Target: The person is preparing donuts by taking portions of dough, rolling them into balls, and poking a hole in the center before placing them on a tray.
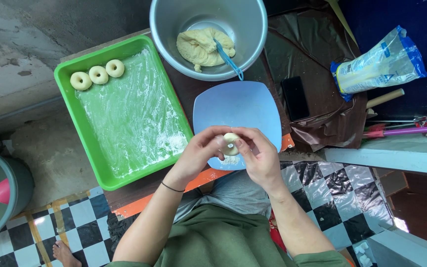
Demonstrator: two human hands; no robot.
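Left hand (199,152): fingers curled in, thumb and fingertips pinched on the left side of a small dough piece (231,143); a thin dark band sits on its wrist; palm faces right toward the other hand.
Right hand (258,155): fingers bent and closed on the right side of the same dough piece; thumb tip lies over its top edge; the two hands meet around it, fingertips touching or almost touching.
Dough piece: pale, rounded, mostly hidden by the fingers; held in the air just above the near part of a blue plate (245,106); whether it has a hole I cannot tell.
Blue plate: square with rounded corners, on the desk (193,91); a dusting of white flour (231,160) lies on it under the hands.
Green tray (82,126): left of the plate, floured inside; three dough rings (98,75) lie in a row at its far left corner, touching each other.
Metal bowl (245,37): beyond the plate, holding a lump of yellow dough (201,47) with a blue utensil (228,59) resting in it, handle over the rim.
Black phone (295,98): flat on the desk, just right of the plate.
Flour bag (379,62): clear and blue, lying well to the right.
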